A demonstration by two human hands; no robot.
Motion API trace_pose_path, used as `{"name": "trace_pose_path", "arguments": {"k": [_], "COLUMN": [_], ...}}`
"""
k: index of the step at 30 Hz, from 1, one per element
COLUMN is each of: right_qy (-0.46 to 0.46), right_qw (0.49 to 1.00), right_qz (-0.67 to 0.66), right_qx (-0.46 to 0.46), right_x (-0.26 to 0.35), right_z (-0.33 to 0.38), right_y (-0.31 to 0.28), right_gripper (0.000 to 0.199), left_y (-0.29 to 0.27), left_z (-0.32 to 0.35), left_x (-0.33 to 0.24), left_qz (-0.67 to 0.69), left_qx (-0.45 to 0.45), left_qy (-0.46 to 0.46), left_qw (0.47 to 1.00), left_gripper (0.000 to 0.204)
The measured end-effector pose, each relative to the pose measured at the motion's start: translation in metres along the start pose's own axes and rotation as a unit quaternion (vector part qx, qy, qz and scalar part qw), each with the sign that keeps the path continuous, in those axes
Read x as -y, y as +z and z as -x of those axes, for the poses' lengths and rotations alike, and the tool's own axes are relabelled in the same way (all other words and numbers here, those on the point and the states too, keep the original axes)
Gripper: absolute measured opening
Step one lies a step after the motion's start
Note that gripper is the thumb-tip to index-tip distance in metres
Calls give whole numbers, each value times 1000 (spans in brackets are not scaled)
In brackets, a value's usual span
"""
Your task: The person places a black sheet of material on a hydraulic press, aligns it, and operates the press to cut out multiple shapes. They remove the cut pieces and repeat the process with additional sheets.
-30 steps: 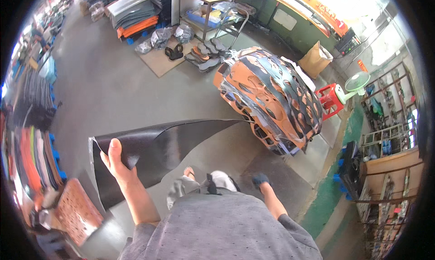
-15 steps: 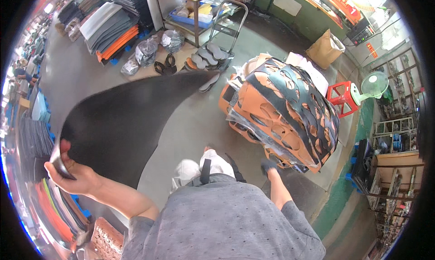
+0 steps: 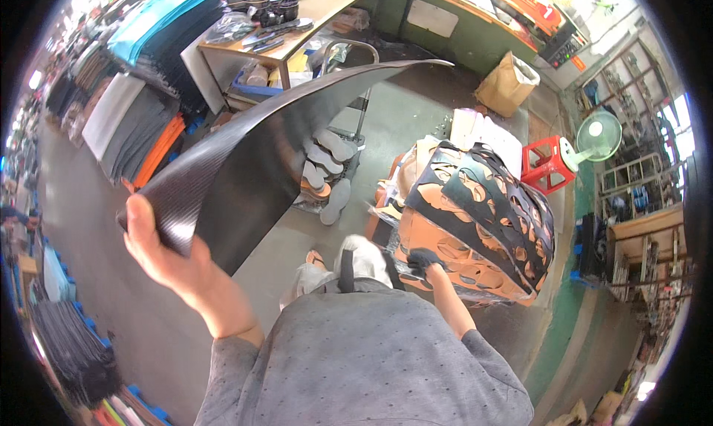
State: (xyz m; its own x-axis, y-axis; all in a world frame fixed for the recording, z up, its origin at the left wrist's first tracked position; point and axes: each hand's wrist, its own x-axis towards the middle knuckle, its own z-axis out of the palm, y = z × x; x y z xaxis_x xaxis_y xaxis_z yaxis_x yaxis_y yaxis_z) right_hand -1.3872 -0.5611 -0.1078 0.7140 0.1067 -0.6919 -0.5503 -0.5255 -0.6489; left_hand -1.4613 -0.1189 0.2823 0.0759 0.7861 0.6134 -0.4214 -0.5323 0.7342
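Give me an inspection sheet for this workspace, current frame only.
Surface: bare grey concrete floor, no bench under the hands.
Job's things: large black flexible sheet, bowed and raised; heap of orange and black cut-out sheets.
Clutter: sole-shaped cutouts piled on the floor; stacked sheets on the left.
Grippers: left hand grips the black sheet's corner; right hand, dark-gloved, rests on the heap.
Cables: nothing seen.
Surroundings: wooden table, red stool, standing fan, brown sack.

Packages and signs on the far side

Brown paper sack (image 3: 507,83) stands by the green wall, well beyond the right hand (image 3: 425,260); orange sign strip (image 3: 520,1) above it.
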Motion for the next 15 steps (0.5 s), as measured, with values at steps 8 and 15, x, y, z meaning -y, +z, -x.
{"name": "trace_pose_path", "arguments": {"k": [8,15], "right_qy": [103,-217], "right_qw": [776,768], "right_qz": [-621,-599], "right_qx": [-46,63], "right_x": [75,226], "right_z": [-3,-153], "right_y": [-24,-126], "right_gripper": [48,46], "left_y": [173,335], "left_z": [-54,-50], "left_x": [38,111], "left_qz": [269,215], "left_qx": [139,249], "left_qy": [-261,-123], "left_qw": [917,936], "left_gripper": [40,49]}}
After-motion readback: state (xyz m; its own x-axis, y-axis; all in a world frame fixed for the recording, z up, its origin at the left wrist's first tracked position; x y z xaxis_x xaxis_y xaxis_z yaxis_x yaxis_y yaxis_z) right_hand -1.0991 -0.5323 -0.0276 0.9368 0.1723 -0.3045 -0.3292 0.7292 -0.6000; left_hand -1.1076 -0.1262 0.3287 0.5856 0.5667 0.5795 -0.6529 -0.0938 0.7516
